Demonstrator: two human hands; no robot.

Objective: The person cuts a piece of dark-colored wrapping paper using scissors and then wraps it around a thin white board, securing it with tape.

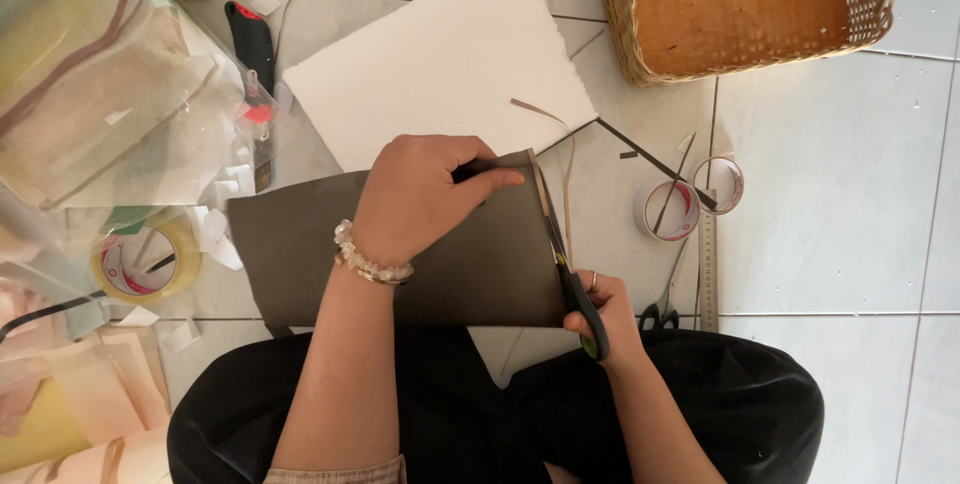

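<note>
Left hand [415,199] lies flat, pressing down the dark brown sheet [300,244] at frame centre. Right hand [605,309] grips green-handled scissors [565,269], blades along the sheet's right edge, a thin cut strip [568,194] beside.

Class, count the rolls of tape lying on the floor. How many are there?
3: a yellow roll at left, and a white roll beside a clear roll at right. Others may be hidden.

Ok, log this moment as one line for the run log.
left hand: pressing dark brown sheet flat | right hand: scissors cutting sheet's right edge | nearby: white foam board, wicker basket, tape rolls
</note>
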